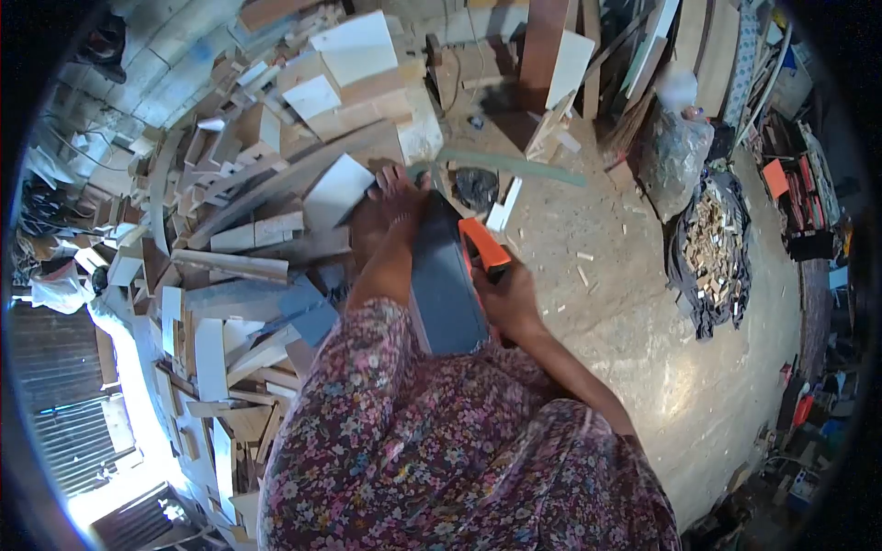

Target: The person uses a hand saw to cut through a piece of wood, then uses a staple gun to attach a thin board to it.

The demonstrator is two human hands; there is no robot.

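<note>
A dark grey-blue board (pixel 446 294) extends forward from my lap, with its near end against the floral cloth. My left hand (pixel 398 191) lies at the board's far left corner, fingers spread and pointing forward. On the board's right side, my right hand (pixel 507 298) is closed around the orange-and-black handle of a handsaw (pixel 482 243). Little of its blade shows along the board's edge. A white-faced offcut (pixel 340 190) sits just left of my left hand. Beyond the board are a crumpled black plastic bag (pixel 476 188) and a small white strip (pixel 503 205).
Wood offcuts (pixel 248 266) are heaped along the left. A long greenish strip (pixel 514 165) lies across the floor ahead. At right, a dark cloth sack (pixel 712 248) holds small wood scraps, near a clear plastic bag (pixel 675 151). Tall boards (pixel 547 55) stand at the back.
</note>
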